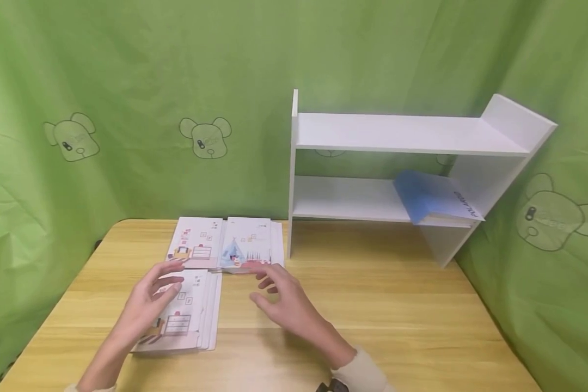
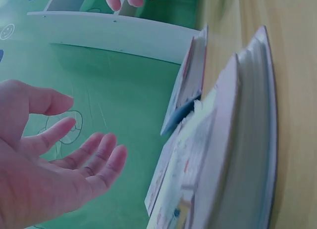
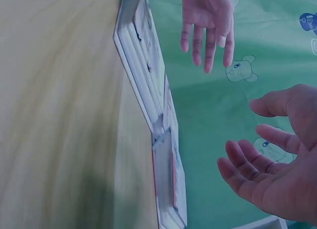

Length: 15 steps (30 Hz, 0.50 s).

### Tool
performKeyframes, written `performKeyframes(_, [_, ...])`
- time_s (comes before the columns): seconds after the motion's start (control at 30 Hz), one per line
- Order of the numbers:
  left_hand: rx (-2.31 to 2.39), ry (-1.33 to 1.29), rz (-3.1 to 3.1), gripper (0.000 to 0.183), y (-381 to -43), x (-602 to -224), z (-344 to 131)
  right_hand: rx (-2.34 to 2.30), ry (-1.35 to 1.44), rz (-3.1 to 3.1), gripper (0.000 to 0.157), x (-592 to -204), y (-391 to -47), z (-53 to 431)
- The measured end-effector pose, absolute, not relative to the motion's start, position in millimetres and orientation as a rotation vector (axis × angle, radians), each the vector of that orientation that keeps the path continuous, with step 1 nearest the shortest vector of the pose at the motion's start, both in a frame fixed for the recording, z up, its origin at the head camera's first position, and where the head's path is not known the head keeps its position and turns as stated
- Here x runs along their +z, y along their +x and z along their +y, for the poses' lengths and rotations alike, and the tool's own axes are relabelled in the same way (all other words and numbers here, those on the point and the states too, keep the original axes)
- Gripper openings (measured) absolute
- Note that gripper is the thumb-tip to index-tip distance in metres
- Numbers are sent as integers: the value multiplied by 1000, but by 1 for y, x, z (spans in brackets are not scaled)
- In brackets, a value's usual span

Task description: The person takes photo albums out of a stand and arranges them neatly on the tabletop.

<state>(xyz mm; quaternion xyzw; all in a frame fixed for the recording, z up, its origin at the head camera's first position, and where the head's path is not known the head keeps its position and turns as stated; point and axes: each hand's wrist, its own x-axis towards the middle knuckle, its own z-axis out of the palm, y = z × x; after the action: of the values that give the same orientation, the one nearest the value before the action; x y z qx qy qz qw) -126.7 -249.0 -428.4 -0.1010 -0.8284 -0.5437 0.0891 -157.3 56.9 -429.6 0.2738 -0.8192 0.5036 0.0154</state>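
Above the near stack of pale illustrated books (image 1: 188, 318), my left hand (image 1: 149, 299) hovers with loosely bent fingers and nothing in them. In the left wrist view this hand (image 2: 64, 160) hangs clear over the stack (image 2: 247, 120). My right hand (image 1: 286, 299) is held over the table, just in front of the back-right books with a blue tent on the cover (image 1: 247, 239). Its fingers are relaxed and bare, as the right wrist view of the hand (image 3: 277, 164) confirms. Beside the tent books lies another book with a furniture drawing (image 1: 196, 239).
A white two-tier shelf (image 1: 397, 133) stands at the back right of the wooden table (image 1: 372, 316). On its lower board a blue-and-white book marked POLAROID (image 1: 436, 198) lies at the right end. Green curtains (image 1: 142, 65) with bear outlines surround the table.
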Motion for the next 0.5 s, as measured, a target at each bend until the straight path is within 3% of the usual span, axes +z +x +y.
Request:
performKeyframes(0.2, [-1667,-343,-2435,45,-132,-427,-240,1551,794,-2539,45,-424,-158,70])
performKeyframes(0.5, [-1798,-382,-2369,46,-137,-429,-223,1542,754,-2494,44,-416,-161,91])
